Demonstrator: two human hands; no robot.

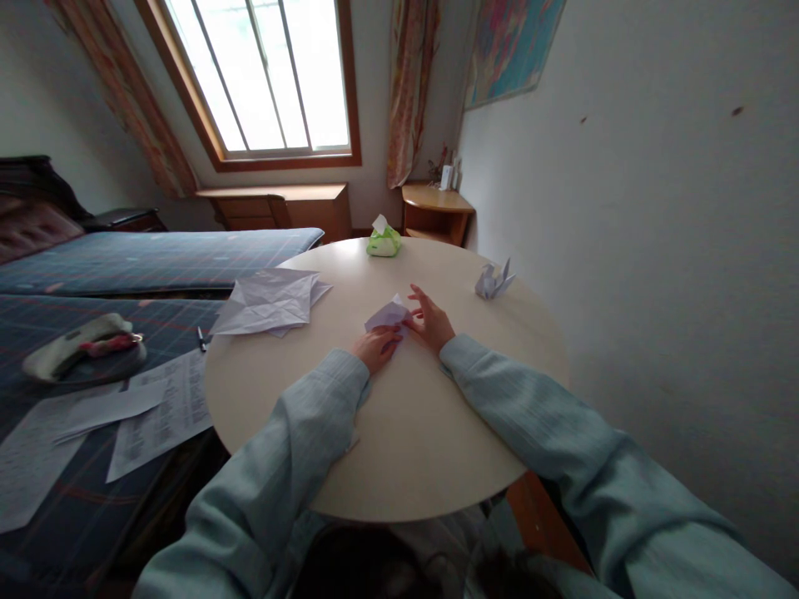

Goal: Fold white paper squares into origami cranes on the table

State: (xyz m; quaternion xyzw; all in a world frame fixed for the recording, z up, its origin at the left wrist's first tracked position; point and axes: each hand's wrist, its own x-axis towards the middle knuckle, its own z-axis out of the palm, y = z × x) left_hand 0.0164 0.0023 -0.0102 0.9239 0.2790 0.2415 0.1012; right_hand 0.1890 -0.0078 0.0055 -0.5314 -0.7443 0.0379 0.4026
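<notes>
A small folded sheet of white paper (387, 314) is at the middle of the round table, between my hands. My left hand (377, 348) grips its near edge, the fingers pressed together over it. At the paper's right corner, my right hand (432, 323) pinches low down, with one or more fingers raised above. Part of the paper is hidden by the fingers. To the right, apart from both hands, stands a folded paper crane (494, 280).
Creased white sheets (275, 301) lie on the left of the round table (430, 441). A green tissue pack (384, 241) sits at its far edge. Printed papers (166, 408) and a grey-green pouch-like item (84, 349) rest on the bed at left. A wall stands close on the right.
</notes>
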